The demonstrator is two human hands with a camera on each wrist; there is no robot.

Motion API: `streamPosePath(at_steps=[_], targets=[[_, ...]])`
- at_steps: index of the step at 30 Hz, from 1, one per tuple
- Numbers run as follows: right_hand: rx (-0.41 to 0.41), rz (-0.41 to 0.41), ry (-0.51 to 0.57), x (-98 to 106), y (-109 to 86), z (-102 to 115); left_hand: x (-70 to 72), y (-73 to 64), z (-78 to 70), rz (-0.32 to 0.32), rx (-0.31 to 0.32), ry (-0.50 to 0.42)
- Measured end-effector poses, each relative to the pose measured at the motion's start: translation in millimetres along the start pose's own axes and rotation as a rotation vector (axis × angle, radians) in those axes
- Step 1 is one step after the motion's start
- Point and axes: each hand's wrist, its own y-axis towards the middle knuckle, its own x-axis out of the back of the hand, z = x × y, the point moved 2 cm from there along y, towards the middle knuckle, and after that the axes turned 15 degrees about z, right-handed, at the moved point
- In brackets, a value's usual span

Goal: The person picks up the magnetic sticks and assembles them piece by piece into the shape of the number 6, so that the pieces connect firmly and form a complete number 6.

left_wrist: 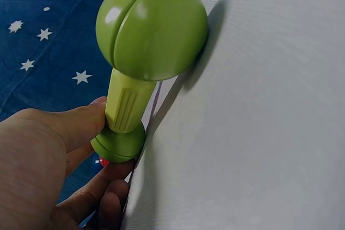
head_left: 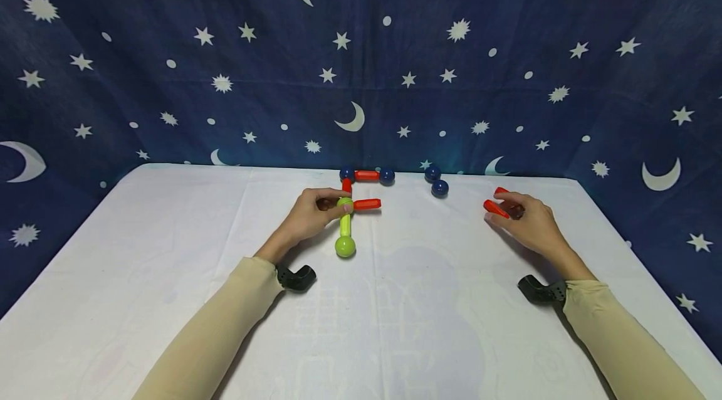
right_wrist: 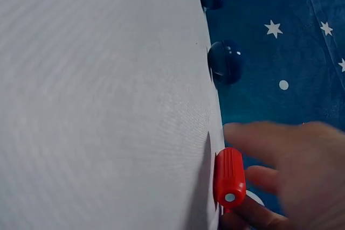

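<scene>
My left hand (head_left: 313, 215) pinches the upper green ball (head_left: 345, 202) of a joined piece between thumb and fingers. A light green rod (left_wrist: 128, 100) links that ball to a larger-looking green ball (left_wrist: 153, 28) nearer me. One red rod (head_left: 367, 204) points right from the held ball; another red rod (head_left: 346, 185) runs back to a dark blue ball (head_left: 346, 174). At the right, my right hand (head_left: 530, 221) is around two loose red rods. In the right wrist view its thumb stands apart from the nearer red rod (right_wrist: 229, 179), with other fingers behind it.
Behind the held ball, a red rod (head_left: 367, 175) joins the corner ball to a second blue ball (head_left: 387, 176). Two loose blue balls (head_left: 440, 188) lie at the back, between the hands. A starry dark blue cloth (head_left: 395, 105) rises behind the white table (head_left: 406, 325).
</scene>
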Motion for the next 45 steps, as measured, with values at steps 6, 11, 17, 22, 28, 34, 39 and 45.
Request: streamPosePath(at_steps=[6,11,17,22,28,34,39,45], targets=[[0.021,0.017,-0.036,-1,0.7,-2,-0.7,-0.2,0.8,0.005,0.005,0.001],[0.047,0.022,-0.014,1,4.8,7,-1.0,-0.2,0.5,0.006,0.006,-0.003],[0.141,0.128,0.105,2,13.6,50,-0.5,0.2,0.5,-0.002,0.009,-0.003],[0.242,0.257,0.136,-14,19.5,95,0.0,0.5,0.4,-0.009,-0.001,-0.003],[0.375,0.418,0.112,-46,22.5,145,0.9,0.7,0.4,-0.01,-0.01,0.008],[0.427,0.548,0.092,-69,22.0,179,1.9,0.1,-0.1,-0.012,-0.013,0.015],[0.438,0.583,0.071,-81,22.5,191,2.0,-0.2,0.4,-0.007,-0.013,0.015],[0.456,0.567,0.059,-88,21.8,190,1.7,0.0,1.6,0.004,-0.01,0.019]])
